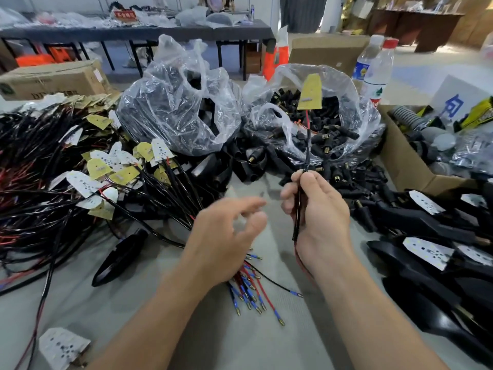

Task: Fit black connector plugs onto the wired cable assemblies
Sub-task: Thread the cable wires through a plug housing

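Where the pale grey tabletop shows between the heaps, both hands are raised above it.

Right hand: fingers and thumb curled round a black cable, held upright, its small yellow board at the top, in front of the right bag.

Left hand: fingers spread and loose, holding nothing (blurred), above a bundle of red and black wire ends with blue sleeves.

Far side of the table: two clear plastic bags. The left bag holds dark parts. The right bag is open and full of black plugs, with more spilled on the table beneath it.

Left: a tangled heap of cables with yellow and white boards.

Right: an open cardboard box, two water bottles behind it, black housings nearer.

Room beyond: a long dark table loaded with goods, a carton at far left.
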Motion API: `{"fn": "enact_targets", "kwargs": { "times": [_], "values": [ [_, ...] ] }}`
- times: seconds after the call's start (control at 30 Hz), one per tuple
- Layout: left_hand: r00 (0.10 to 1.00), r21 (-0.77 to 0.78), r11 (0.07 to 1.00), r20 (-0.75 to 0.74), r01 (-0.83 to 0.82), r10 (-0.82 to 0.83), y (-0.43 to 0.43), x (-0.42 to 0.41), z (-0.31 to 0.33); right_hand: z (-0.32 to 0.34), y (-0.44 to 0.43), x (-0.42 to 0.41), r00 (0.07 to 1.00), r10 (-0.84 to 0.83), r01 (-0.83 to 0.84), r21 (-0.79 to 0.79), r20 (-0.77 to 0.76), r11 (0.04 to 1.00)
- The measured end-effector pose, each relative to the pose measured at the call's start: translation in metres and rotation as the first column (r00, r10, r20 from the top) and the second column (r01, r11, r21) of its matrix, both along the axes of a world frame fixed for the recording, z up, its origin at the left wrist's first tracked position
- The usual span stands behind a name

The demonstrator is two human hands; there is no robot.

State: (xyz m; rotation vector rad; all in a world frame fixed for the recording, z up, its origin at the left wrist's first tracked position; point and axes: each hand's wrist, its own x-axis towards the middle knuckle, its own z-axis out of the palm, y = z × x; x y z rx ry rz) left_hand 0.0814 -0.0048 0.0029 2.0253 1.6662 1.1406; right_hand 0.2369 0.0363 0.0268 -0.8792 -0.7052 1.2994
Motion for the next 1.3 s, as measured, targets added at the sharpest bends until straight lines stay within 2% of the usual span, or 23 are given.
{"fn": "enact_targets", "kwargs": {
  "times": [0.1,0.17,0.23,0.33,0.43,0.53,0.7,0.8,0.93,0.97,1.07,1.17,1.3],
  "values": [
    [0.983,-0.106,0.978,0.057,0.177,-0.172,-0.007,0.022,-0.005,0.003,-0.003,-0.005,0.964,0.029,-0.045,-0.054,-0.263,0.998],
    [0.964,-0.135,0.964,0.168,0.230,-0.206,-0.008,0.031,-0.009,0.002,-0.001,-0.003,0.952,0.006,-0.029,-0.070,-0.305,0.997],
    [0.955,-0.122,0.974,0.254,0.189,-0.153,-0.008,0.036,-0.009,0.001,0.002,0.002,0.974,-0.013,-0.002,-0.064,-0.228,0.998],
    [0.922,-0.123,0.992,0.384,0.003,0.045,-0.004,0.037,-0.005,0.000,0.005,0.011,0.995,0.070,-0.070,-0.003,0.067,0.998],
    [0.944,-0.047,0.995,0.316,-0.084,0.094,0.000,0.030,-0.002,0.001,0.003,0.016,0.950,0.210,-0.220,0.016,0.231,0.975],
    [0.963,-0.007,0.996,0.252,-0.093,0.091,0.001,0.023,-0.001,0.005,0.001,0.016,0.913,0.324,-0.329,-0.022,0.246,0.944],
    [0.976,0.011,0.997,0.206,-0.072,0.068,0.005,0.018,0.001,0.007,0.006,0.021,0.973,0.173,-0.170,-0.029,0.155,0.985],
    [0.968,-0.044,0.998,0.244,-0.053,0.062,0.004,0.020,0.000,0.006,0.004,0.021,0.971,0.189,-0.190,-0.008,0.149,0.982],
    [0.943,-0.158,0.985,0.313,-0.067,0.114,0.013,0.006,0.013,0.007,0.006,0.028,0.956,0.174,-0.183,0.016,0.235,0.983],
    [0.957,-0.149,0.984,0.254,-0.101,0.137,0.019,0.001,0.018,0.007,0.006,0.029,0.952,0.174,-0.185,0.020,0.253,0.983],
    [0.969,-0.082,0.966,-0.049,-0.245,0.242,0.040,-0.005,0.030,0.007,0.006,0.028,0.941,0.189,-0.201,0.017,0.280,0.979],
    [0.922,-0.005,0.942,-0.208,-0.335,0.327,0.069,0.006,0.032,0.005,0.006,0.026,0.937,0.194,-0.203,-0.001,0.292,0.979],
    [0.808,0.034,0.942,-0.504,-0.333,0.304,0.102,0.025,0.027,0.002,0.007,0.034,0.943,0.197,-0.197,-0.028,0.268,0.980]
  ]
}}
